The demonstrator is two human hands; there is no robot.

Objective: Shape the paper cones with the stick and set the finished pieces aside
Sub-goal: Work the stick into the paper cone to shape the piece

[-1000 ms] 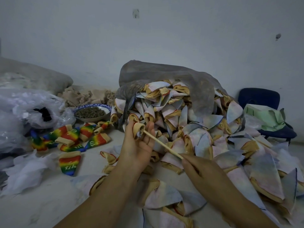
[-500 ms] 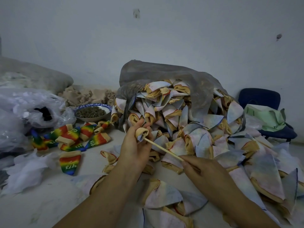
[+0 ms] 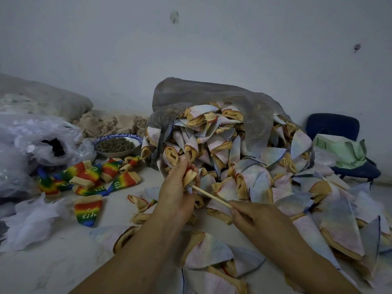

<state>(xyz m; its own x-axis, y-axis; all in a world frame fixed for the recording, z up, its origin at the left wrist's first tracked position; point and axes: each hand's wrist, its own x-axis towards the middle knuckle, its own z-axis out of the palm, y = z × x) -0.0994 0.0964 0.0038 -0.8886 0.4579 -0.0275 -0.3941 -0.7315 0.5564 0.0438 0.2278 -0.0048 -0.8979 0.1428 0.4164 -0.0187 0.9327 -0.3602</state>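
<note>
Stick (image 3: 212, 196) x1, bowl (image 3: 118, 154) x1, chair (image 3: 333, 124) x1.

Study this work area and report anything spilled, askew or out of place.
The pale cones spill out of the grey plastic bag and sprawl loosely across the surface. A blue-rimmed bowl of dark pellets sits just left of the bag, behind the rainbow cones; it looks unrelated to the work. Nothing appears damaged.

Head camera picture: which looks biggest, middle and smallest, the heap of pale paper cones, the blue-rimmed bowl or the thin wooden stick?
1. Heap of pale paper cones, by far.
2. Blue-rimmed bowl.
3. Thin wooden stick: about as long as the bowl looks wide, but far thinner; it is nearer the camera, so unsure.
</note>
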